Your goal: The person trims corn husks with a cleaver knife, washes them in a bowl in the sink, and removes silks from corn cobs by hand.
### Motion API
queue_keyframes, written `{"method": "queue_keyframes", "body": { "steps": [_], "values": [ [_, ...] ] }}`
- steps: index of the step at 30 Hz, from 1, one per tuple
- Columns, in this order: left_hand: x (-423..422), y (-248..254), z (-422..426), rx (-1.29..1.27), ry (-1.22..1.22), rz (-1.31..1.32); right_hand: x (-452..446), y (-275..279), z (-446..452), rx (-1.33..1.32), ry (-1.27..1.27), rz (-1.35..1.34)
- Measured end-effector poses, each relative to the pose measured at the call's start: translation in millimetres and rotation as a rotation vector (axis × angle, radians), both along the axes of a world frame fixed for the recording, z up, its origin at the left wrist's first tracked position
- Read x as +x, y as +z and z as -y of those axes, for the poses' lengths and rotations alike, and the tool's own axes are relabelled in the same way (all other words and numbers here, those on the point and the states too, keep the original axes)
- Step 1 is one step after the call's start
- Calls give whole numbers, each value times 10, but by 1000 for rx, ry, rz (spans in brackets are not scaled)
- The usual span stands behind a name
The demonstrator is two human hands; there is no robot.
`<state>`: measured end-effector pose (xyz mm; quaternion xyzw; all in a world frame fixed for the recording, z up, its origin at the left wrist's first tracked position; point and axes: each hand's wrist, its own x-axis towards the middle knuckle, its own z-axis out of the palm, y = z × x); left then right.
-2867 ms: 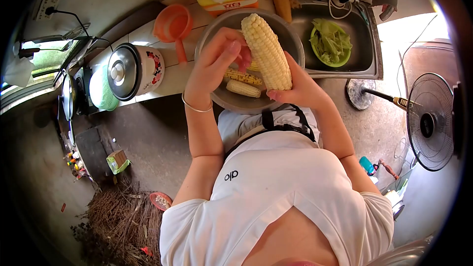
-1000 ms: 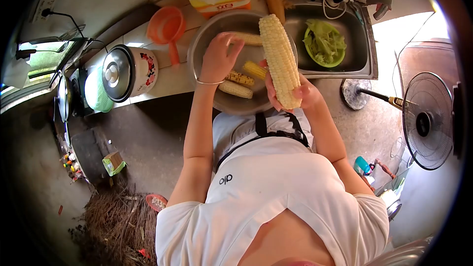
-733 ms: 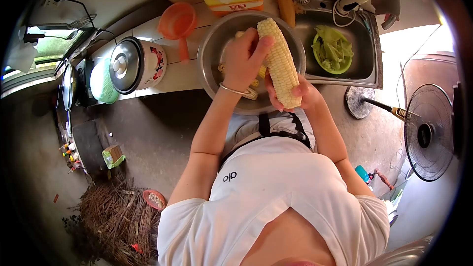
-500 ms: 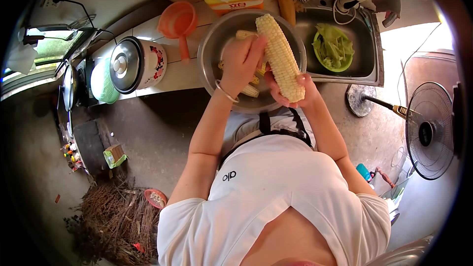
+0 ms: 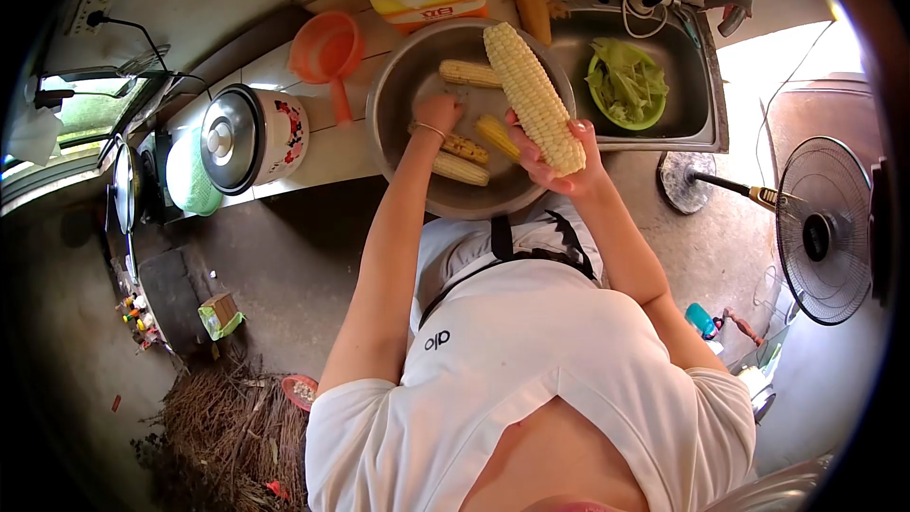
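Observation:
A pale ear of corn, husked, is tilted over the right side of a wide metal basin. My right hand grips its lower end. My left hand, with a bracelet at the wrist, is curled down inside the basin at its left; its fingertips are hidden, so I cannot make out what they hold. Around it in the basin lie a corn cob near the far side, a yellow cob, a browned cob and a pale cob.
Left of the basin are an orange dipper and a lidded flowered pot. Behind stands a yellow container with a cloth. The sink on the right holds a green bowl of husks. A fan stands at far right.
My left hand has moved away from the held ear of corn, left and down into the basin, uncovering more cobs. My right hand keeps its grip on the ear. The view has shifted slightly.

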<state>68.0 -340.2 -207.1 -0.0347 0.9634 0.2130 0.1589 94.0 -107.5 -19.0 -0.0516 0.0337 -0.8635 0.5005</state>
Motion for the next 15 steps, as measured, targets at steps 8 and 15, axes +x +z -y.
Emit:
{"method": "queue_keyframes", "body": {
  "steps": [8,15],
  "values": [
    [299,1604,-349,714,304,-382,14,-6,-25,129,18,-161],
    [467,2199,-566,738,336,-603,92,80,114,255,12,-283]
  ]
}}
